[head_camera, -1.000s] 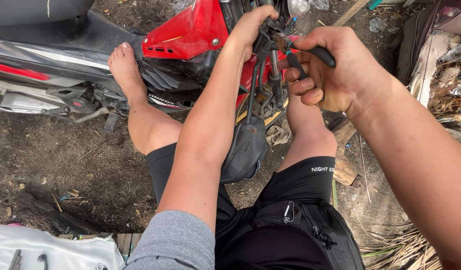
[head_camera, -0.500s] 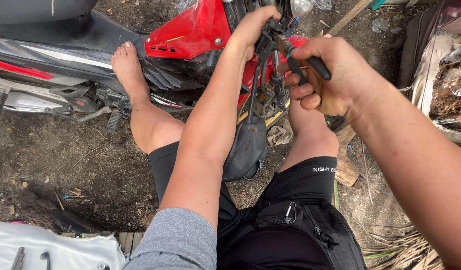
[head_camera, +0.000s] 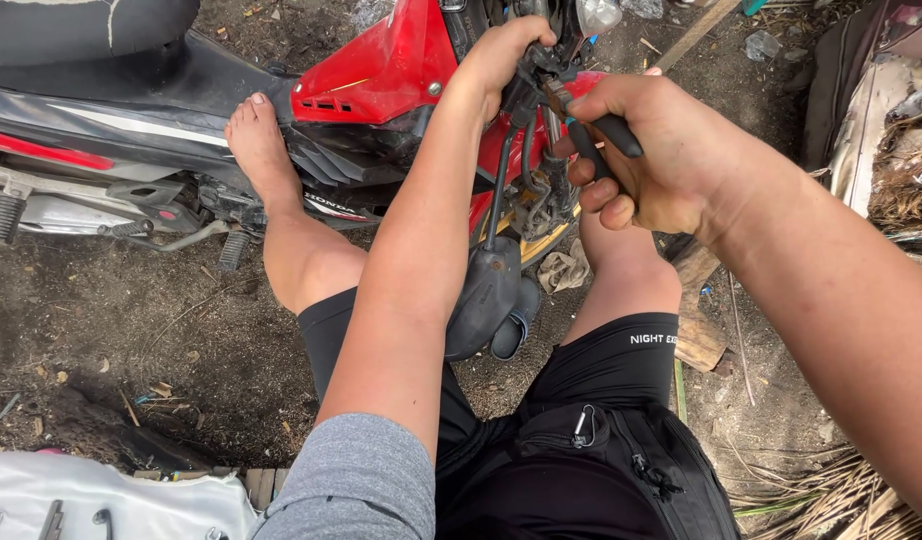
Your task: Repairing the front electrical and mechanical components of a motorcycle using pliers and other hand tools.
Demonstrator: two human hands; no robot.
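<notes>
- Head view: your left hand (head_camera: 511, 55) is closed around a dark metal fitting (head_camera: 533, 70) at the far end of the red motorbike (head_camera: 381, 75), holding it steady.
- Your right hand (head_camera: 661, 150) is wrapped tight on the black handles of pliers (head_camera: 593, 130), whose tip meets that fitting just right of your left fingers.
- The step looks like gripping or turning a small part there. Whatever comes next likely calls for a firm squeeze and a steady left hand.
- A black mirror (head_camera: 486, 300) hangs on its stem under your left forearm, close to your knee, and could snag.
- Your bare foot (head_camera: 261, 150) rests against the bike's side panel.
- A white cloth (head_camera: 111, 505) with tools lies near left on the dirt ground (head_camera: 131, 350).
- A wood block (head_camera: 701, 330) sits right of your leg.
</notes>
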